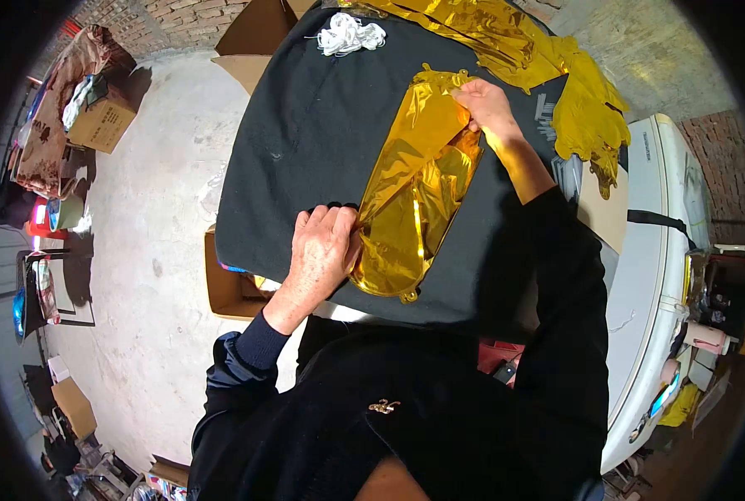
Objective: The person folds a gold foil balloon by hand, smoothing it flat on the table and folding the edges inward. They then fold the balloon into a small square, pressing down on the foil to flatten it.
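Observation:
A flat, uninflated gold foil balloon (pixel 406 196) with small tabs at its ends lies slantwise on the black cloth of the table (pixel 297 159). At its upper right edge, my right hand (pixel 487 108) pinches the foil between thumb and fingers. My left hand (pixel 322 246) is at the lower left edge, fingers curled, with the foil's edge at the thumb side. Creases and a raised fold run along the right side of the balloon.
More gold foil balloons (pixel 589 108) are heaped along the far right edge. A bundle of white string (pixel 349 35) lies at the back left. Clear plastic strips (pixel 546 115) are on the right. An open cardboard box (pixel 230 288) stands below the table's left side; a white appliance (pixel 656 292) is at right.

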Motion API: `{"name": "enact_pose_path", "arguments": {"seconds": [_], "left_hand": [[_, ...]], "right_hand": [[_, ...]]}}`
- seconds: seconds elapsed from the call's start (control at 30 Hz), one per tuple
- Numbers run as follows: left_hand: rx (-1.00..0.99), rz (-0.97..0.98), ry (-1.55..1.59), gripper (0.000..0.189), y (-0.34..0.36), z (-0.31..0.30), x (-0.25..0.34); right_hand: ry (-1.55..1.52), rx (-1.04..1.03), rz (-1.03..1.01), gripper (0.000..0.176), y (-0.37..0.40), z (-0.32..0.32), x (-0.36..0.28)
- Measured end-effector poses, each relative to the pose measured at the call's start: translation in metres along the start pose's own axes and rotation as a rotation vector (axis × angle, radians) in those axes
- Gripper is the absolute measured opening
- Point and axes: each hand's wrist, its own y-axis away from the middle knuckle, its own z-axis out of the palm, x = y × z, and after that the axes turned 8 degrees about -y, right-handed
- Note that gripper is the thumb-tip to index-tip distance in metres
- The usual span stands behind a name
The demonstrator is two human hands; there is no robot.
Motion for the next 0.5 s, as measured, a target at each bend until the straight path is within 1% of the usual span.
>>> {"name": "enact_pose_path", "arguments": {"seconds": [0.03, 0.13, 0.33, 0.43, 0.5], "left_hand": [[-0.004, 0.004, -0.001, 0.029, 0.000, -0.001, 0.001], [-0.009, 0.014, -0.016, 0.028, -0.001, -0.005, 0.002], [-0.035, 0.027, -0.035, 0.025, 0.000, -0.002, 0.001], [-0.040, 0.044, -0.027, 0.018, -0.001, -0.007, 0.002], [-0.083, 0.034, 0.015, 0.021, -0.003, -0.014, 0.003]], "right_hand": [[0.066, -0.010, -0.014, 0.031, -0.006, -0.001, 0.003], [0.303, 0.095, -0.207, 0.027, -0.013, 0.001, 0.012], [0.634, 0.217, -0.357, 0.022, 0.003, 0.013, 0.011], [0.602, 0.192, -0.410, 0.020, 0.016, 0.016, 0.006], [0.578, 0.179, -0.444, 0.020, 0.012, 0.017, 0.013]]}}
